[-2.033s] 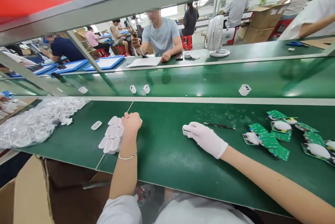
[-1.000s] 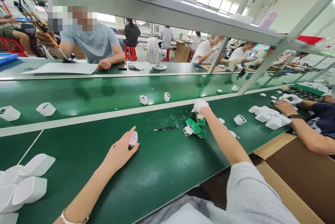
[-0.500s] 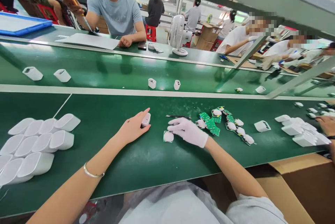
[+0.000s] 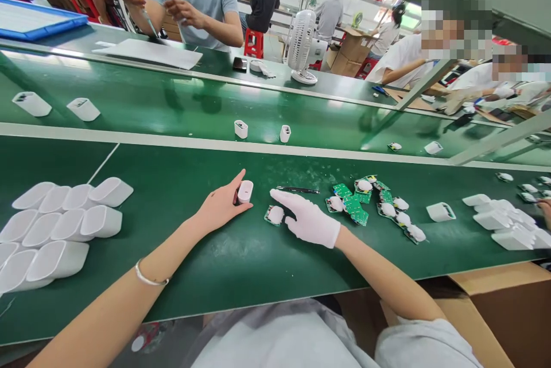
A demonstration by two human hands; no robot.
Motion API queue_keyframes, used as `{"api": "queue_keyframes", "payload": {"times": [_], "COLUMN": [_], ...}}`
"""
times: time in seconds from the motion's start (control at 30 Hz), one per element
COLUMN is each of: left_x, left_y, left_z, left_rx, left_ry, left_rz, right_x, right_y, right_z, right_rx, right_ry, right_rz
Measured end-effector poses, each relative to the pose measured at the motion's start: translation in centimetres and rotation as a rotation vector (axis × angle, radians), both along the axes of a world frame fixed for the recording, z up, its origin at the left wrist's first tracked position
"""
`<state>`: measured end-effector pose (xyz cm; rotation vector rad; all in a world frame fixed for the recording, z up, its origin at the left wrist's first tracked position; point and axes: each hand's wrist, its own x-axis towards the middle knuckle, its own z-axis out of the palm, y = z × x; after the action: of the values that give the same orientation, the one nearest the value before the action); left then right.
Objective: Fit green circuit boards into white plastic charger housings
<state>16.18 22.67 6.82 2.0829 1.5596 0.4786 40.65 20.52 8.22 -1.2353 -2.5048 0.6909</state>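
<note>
My bare left hand (image 4: 221, 202) is closed around a small white plastic casing (image 4: 245, 191), its thumb and fingers on either side and the casing's lighter face turned up. My right hand (image 4: 307, 216), in a white glove, is open, with the thumb spread away from the fingers. Just off its thumb and fingertips lies a small circuit board (image 4: 274, 215) with a white rounded part on top. Black tweezers (image 4: 298, 189) rest on the bench behind the gloved fingers.
Several green circuit boards (image 4: 355, 207) are clustered right of my glove. Rows of white casings (image 4: 55, 264) stand at left, and another pile (image 4: 512, 224) at right. Behind a pale rail (image 4: 172, 139), a green belt (image 4: 172, 101) carries more casings. A co-worker (image 4: 193, 12) sits opposite.
My right thumb has spread from the fingers, and the small board has turned and shifted slightly left. Casings on the belt have moved left. The co-worker opposite has raised a hand.
</note>
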Motion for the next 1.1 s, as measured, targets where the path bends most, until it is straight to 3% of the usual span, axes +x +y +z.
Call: {"api": "queue_keyframes", "payload": {"times": [0.07,0.2,0.37,0.47,0.67,1.1], "left_x": [-0.1,-0.1,0.5,0.7,0.8,0.9], "left_y": [0.1,-0.2,-1.0,-1.4,-1.5,-1.3], "left_z": [-0.1,0.0,0.1,-0.1,-0.4,-0.4], "left_rx": [0.018,0.069,0.197,0.278,0.488,0.621], "left_ry": [-0.008,-0.023,-0.059,-0.107,-0.206,-0.163], "left_rz": [-0.007,-0.027,-0.153,-0.252,-0.312,-0.301], "right_x": [-0.3,-1.3,-1.7,-1.8,-2.3,-2.2], "right_y": [0.2,-0.1,-0.8,-1.1,-1.8,-2.0], "right_z": [0.4,-0.3,-0.6,-0.1,0.2,0.0], "right_rx": [0.005,0.027,-0.065,0.009,0.396,0.456], "right_ry": [-0.031,-0.051,0.313,0.535,0.471,0.415], "right_rz": [-0.005,-0.174,-0.306,-0.284,-0.133,-0.055]}}
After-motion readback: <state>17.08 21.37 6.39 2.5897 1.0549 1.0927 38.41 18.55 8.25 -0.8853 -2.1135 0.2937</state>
